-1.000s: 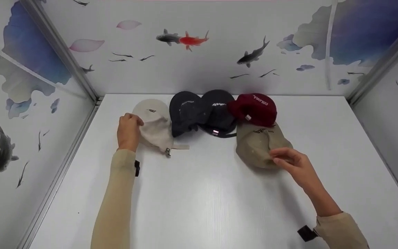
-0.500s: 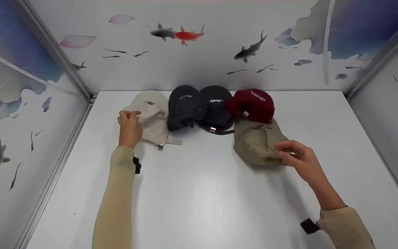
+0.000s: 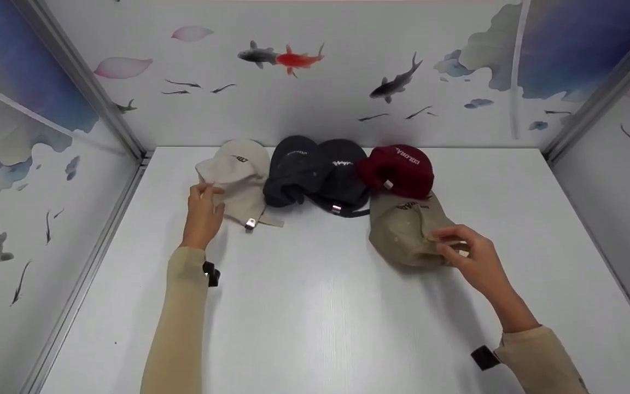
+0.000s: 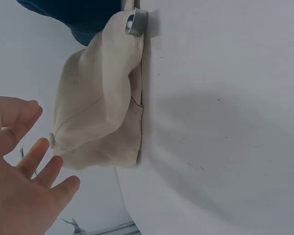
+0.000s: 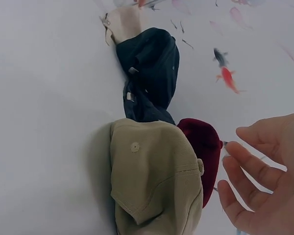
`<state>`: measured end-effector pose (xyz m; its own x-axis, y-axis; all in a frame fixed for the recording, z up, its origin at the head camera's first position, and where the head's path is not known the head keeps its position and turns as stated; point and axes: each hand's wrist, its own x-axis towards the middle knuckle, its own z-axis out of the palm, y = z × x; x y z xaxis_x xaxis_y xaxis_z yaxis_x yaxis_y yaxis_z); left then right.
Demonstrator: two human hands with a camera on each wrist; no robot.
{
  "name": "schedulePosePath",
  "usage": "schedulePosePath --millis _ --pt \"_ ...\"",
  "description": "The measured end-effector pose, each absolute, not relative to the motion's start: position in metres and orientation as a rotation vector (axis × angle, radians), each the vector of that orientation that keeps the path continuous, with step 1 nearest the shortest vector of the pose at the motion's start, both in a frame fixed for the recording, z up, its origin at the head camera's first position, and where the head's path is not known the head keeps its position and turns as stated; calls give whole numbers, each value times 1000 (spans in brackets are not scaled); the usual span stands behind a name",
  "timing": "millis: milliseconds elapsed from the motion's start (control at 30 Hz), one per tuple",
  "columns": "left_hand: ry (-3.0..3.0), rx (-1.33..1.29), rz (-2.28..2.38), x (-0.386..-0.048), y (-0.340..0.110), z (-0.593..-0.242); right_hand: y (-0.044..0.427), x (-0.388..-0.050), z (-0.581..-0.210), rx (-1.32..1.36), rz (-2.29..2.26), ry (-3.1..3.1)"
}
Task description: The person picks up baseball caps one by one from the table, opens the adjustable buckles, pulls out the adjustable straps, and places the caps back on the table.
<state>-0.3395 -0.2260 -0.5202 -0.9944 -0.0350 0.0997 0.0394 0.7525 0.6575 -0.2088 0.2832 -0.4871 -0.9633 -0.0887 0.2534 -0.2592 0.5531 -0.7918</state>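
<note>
My left hand (image 3: pixel 202 216) hovers by the left side of a cream baseball cap (image 3: pixel 241 189), its fingers loosely spread. In the left wrist view a gap shows between the fingers (image 4: pixel 49 171) and the cap, whose metal buckle (image 4: pixel 136 23) faces up. My right hand (image 3: pixel 476 260) hangs over the right part of a khaki baseball cap (image 3: pixel 402 235). Its fingers (image 5: pixel 245 171) are gently bent and hold nothing in the right wrist view. A dark red baseball cap (image 3: pixel 405 172) lies on the khaki cap's far end and hides some of it.
Two dark navy baseball caps, a left one (image 3: pixel 296 175) and a right one (image 3: pixel 342 180), overlap between the cream and red caps. All lie at the back of the white table (image 3: pixel 315 317), near the printed back wall (image 3: pixel 315 109).
My left hand has drawn back slightly toward me from the cream cap, whose near strap and buckle have shifted. The right hand stays over the khaki cap. The camera view has tilted a little.
</note>
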Motion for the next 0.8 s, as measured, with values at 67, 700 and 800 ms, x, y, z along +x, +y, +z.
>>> schedulePosePath --millis 67,700,800 --pt "-2821 -22 -1045 -335 -224 -518 283 -211 -488 301 1272 -2637" --pt "-2720 -289 -999 -282 -180 -499 280 -224 -507 346 722 -2837" --pt "-2708 -315 -1002 -280 -174 -499 280 -226 -508 359 715 -2817"
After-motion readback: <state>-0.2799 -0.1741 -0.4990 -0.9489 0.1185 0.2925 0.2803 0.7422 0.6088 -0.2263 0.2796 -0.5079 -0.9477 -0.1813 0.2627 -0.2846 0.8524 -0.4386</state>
